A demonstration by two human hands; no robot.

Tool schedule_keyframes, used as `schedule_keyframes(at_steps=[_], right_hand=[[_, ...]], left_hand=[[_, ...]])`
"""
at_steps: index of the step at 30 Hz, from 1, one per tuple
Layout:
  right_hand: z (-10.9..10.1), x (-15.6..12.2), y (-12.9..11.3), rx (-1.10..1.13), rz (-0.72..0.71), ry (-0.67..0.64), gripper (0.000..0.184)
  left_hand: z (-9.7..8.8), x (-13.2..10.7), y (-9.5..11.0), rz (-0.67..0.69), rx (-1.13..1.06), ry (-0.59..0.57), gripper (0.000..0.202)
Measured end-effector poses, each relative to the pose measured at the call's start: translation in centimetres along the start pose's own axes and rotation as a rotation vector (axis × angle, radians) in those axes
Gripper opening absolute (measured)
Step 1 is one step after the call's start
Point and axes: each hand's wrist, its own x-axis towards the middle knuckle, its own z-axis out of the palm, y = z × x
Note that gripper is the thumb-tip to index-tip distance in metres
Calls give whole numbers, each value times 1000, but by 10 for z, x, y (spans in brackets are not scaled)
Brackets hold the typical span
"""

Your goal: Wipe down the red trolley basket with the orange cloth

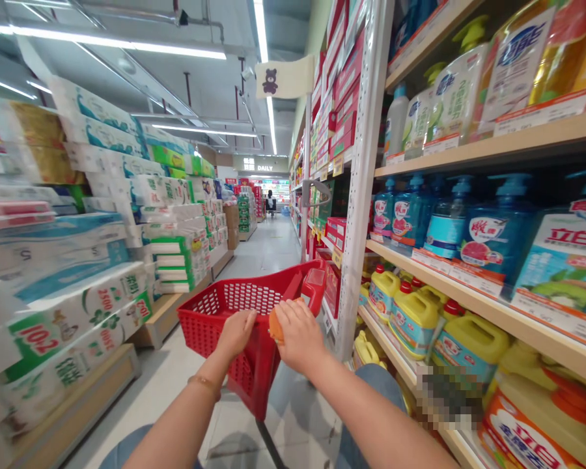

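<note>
In front of me a red plastic shopping basket [206, 317] with perforated sides stands tilted over the aisle floor. My left hand [237, 335] is closed at its near rim, fingers curled. Beside it, my right hand [299, 333] lies palm down over a small orange, soft-looking pad [275, 327], pressed against the basket's near right edge. Whether the pad is a cloth or a sponge I cannot tell. A thick red handle piece [314, 292] rises just beyond my right fingers. Below the basket, a dark rod [269, 443] slants toward me. My palms and most fingertips are hidden.
Close on the right, shelves [517, 138] hold pump bottles [491, 225] and yellow detergent jugs [420, 324]. A white perforated post [364, 195] stands beside the basket. Stacked tissue packs [83, 332] line the left. The aisle floor [264, 242] runs ahead.
</note>
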Motion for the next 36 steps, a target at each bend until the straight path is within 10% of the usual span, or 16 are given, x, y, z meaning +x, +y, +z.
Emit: schedule_keyframes(at_steps=[6,12,20,23,31,36], right_hand=[[2,4,28,-79,256,83,46],[29,3,16,-58,36,-12,59],[44,7,29,-61,247,61,55],[66,0,21,-19,124,-1,59],[76,-6,56,-13,207,8,60],[97,-16,24,102,99,-91,63]], left_hand=[[20,2,-4,-73,68,22,45],[21,-3,-10,-2,85,-45,43],[17,-16,-8,-112,227,-51,44],[18,-18,0,-53,167,-92,47],[-2,-47,-46,-219,290,-175,51],[3,-54,-27,-167,328,-176,41]])
